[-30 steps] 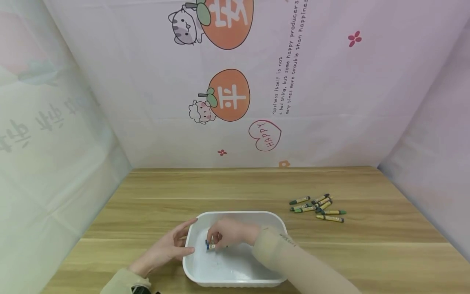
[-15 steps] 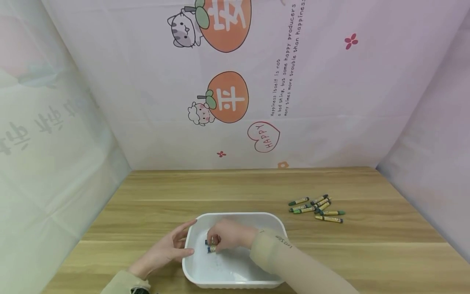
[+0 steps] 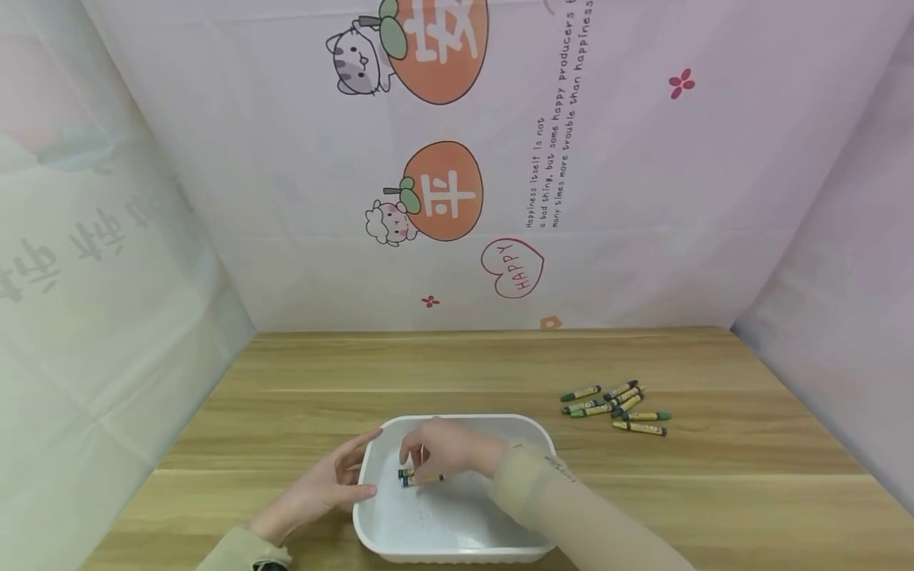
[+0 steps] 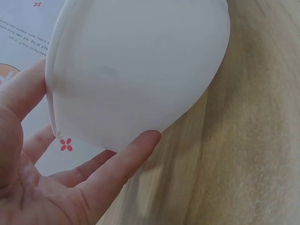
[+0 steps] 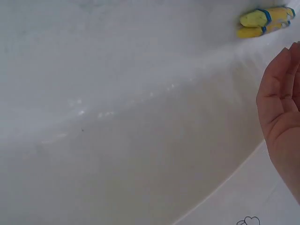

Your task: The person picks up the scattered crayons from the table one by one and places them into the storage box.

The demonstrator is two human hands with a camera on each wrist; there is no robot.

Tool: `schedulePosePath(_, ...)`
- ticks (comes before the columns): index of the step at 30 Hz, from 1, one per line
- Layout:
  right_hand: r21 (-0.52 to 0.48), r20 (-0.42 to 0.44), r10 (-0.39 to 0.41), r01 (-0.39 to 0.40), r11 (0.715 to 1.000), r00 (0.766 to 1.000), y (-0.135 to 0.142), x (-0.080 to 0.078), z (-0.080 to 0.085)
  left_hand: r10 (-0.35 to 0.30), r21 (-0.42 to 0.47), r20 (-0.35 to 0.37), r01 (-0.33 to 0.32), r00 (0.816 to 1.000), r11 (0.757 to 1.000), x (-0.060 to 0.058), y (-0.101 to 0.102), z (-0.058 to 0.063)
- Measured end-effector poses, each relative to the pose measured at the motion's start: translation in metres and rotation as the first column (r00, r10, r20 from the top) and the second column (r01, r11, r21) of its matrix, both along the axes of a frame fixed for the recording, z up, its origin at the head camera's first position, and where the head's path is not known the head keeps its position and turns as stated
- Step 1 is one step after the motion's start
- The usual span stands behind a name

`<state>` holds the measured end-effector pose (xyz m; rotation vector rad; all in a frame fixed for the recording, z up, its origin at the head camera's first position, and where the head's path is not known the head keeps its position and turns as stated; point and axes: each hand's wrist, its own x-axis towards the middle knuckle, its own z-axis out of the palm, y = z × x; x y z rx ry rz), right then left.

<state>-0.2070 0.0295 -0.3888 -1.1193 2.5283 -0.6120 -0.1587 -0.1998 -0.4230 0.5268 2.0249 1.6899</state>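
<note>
In the head view a white plastic basin (image 3: 457, 515) stands at the front of the table. Inside, near its left end, two yellow-wrapped crayons (image 3: 432, 478) lie side by side; the right wrist view shows the yellow tips of these crayons (image 5: 253, 19) on the basin floor. My right hand (image 3: 443, 448) hovers just over them, fingers bent loosely and apart from them. My left hand (image 3: 324, 484) rests against the basin's left end, thumb and forefinger spread along the rim. In the left wrist view its extended fingers (image 4: 124, 164) touch the outer wall.
Several crayons (image 3: 639, 428), mostly with green tips, lie in a loose pile on the wooden table (image 3: 321, 373), right of and behind the basin. A printed white cloth (image 3: 614, 262) hangs behind the table, and plain-looking cloth sides (image 3: 842, 317) enclose it.
My right fingers were down on the crayons and have lifted slightly off them. The two crayons now lie closer together. My left hand has stayed on the basin.
</note>
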Motion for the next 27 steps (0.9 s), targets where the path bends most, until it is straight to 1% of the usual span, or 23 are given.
schedulePosePath(4,-0.047,0.037,-0.003,0.005,0.999,0.999,0.004,0.001,0.017,-0.001,0.007,0.005,0.001,1.0,1.0,0.001,0.0,0.0)
schedulePosePath(8,-0.083,0.081,-0.025,0.032,0.996,0.996,0.013,0.004,0.037,-0.003,0.015,0.006,0.003,1.0,1.0,0.001,0.001,0.0)
schedulePosePath(11,-0.119,0.09,-0.036,0.047,0.992,0.995,0.024,0.006,0.05,0.002,0.007,-0.001,-0.002,1.0,1.0,0.0,0.001,-0.001)
schedulePosePath(14,-0.162,0.076,-0.028,0.04,0.986,0.997,0.037,0.008,0.059,0.011,-0.003,-0.004,-0.011,1.0,1.0,0.0,0.001,-0.001)
schedulePosePath(18,-0.2,0.066,-0.033,0.045,0.979,0.997,0.057,0.01,0.063,0.014,0.002,-0.003,-0.014,1.0,1.0,0.0,0.001,-0.002)
schedulePosePath(24,-0.236,0.065,-0.065,0.079,0.969,0.996,0.097,0.01,0.058,0.011,0.005,0.003,-0.011,1.0,1.0,0.0,0.0,-0.003)
schedulePosePath(27,-0.248,0.071,-0.098,0.113,0.962,0.993,0.116,0.011,0.054,0.016,0.001,0.002,-0.016,1.0,1.0,0.0,0.001,-0.002)
